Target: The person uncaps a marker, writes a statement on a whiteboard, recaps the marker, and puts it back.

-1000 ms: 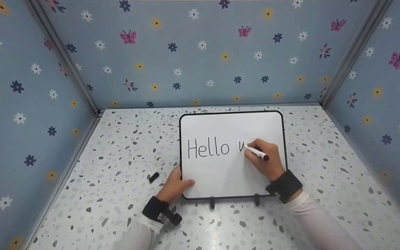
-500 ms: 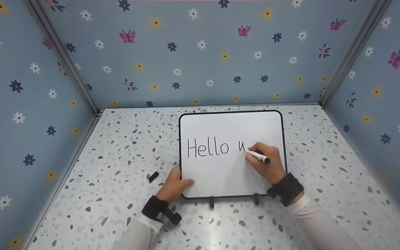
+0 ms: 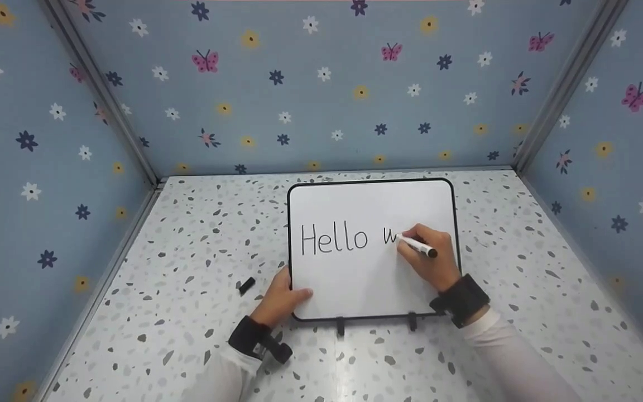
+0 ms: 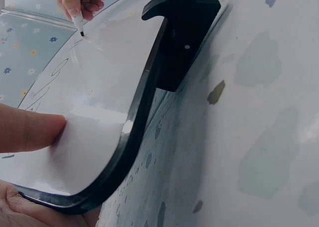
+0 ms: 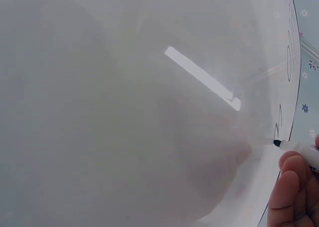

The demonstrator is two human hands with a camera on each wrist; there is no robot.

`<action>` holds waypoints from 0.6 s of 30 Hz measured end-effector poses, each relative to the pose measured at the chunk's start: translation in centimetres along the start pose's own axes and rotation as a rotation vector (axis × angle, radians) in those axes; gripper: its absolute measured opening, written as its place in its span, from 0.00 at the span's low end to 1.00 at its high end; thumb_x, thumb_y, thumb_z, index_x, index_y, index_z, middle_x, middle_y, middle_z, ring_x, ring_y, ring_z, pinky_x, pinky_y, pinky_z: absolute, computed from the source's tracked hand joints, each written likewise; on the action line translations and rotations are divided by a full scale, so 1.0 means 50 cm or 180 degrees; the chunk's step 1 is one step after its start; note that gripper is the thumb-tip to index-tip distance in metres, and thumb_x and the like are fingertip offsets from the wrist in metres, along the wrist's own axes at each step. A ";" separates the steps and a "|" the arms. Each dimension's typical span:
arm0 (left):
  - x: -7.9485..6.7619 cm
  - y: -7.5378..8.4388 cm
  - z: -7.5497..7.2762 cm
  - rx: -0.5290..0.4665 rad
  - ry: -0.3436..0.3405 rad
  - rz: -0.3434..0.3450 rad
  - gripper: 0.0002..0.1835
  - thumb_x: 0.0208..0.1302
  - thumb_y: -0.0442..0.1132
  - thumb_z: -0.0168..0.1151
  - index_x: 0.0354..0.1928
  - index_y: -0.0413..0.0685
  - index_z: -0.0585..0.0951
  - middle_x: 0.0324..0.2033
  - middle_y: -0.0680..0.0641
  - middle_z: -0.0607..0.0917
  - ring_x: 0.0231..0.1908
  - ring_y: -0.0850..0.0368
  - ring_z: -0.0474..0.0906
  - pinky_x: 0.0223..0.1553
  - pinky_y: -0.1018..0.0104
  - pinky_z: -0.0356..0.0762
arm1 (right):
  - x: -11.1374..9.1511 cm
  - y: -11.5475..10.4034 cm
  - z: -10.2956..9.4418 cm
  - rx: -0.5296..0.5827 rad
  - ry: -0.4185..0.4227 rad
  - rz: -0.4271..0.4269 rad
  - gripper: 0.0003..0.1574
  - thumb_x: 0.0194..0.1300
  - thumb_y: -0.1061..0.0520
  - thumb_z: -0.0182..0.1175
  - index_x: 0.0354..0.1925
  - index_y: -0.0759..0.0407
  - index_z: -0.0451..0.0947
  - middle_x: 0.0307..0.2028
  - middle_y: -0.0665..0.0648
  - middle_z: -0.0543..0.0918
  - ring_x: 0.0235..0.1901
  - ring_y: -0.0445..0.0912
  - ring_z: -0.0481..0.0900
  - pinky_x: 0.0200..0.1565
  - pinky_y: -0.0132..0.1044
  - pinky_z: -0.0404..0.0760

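A whiteboard point(image 3: 349, 285) with a black frame stands tilted back on the table, bearing the handwritten "Hello" and a "w"-like letter. My right hand point(image 3: 430, 254) pinches a white marker point(image 3: 419, 245), its black tip meeting the board at that letter in the right wrist view point(image 5: 277, 143). At the lower left corner my left hand point(image 3: 279, 296) grips the board, thumb on the front face and fingers behind the edge, as the left wrist view shows. Left of that hand a small black marker cap point(image 3: 247, 286) lies on the table.
Two black feet point(image 3: 340, 326) support the board's bottom edge. The speckled white table point(image 3: 187, 312) is bounded by blue flower-patterned panels point(image 3: 321, 100) at the back and both sides. Black camera bands point(image 3: 462, 298) sit on both wrists.
My right hand has dipped down and come back up slightly to the right with the marker, adding strokes to the letter after "Hello". My left hand and the board have stayed put.
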State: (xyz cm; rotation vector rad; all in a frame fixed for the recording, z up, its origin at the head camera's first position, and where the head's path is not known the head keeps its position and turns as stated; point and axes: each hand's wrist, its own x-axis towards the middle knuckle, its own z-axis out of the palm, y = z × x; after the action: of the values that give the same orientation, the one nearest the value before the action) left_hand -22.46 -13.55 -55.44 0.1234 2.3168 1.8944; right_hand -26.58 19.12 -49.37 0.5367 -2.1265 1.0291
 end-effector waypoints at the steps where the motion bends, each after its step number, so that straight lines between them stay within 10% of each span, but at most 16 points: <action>1: 0.000 0.000 0.000 0.0007 0.0004 -0.0005 0.35 0.61 0.25 0.64 0.72 0.30 0.71 0.62 0.31 0.85 0.62 0.38 0.84 0.71 0.42 0.79 | 0.003 0.000 0.000 -0.0003 0.0014 -0.0006 0.03 0.50 0.69 0.66 0.26 0.64 0.84 0.21 0.59 0.88 0.20 0.40 0.74 0.25 0.24 0.69; 18: -0.002 0.000 0.001 -0.0002 0.0001 -0.0041 0.36 0.62 0.25 0.64 0.73 0.30 0.70 0.64 0.30 0.84 0.64 0.37 0.83 0.73 0.41 0.77 | 0.017 0.006 -0.005 0.0001 0.0023 0.0017 0.03 0.51 0.68 0.65 0.27 0.64 0.85 0.22 0.60 0.88 0.20 0.41 0.75 0.26 0.24 0.69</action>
State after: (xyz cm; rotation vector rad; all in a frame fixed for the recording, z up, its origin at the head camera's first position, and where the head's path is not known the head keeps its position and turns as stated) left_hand -22.33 -13.52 -55.42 0.1078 2.3115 1.8890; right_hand -27.23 19.41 -48.78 0.5271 -2.1226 1.0328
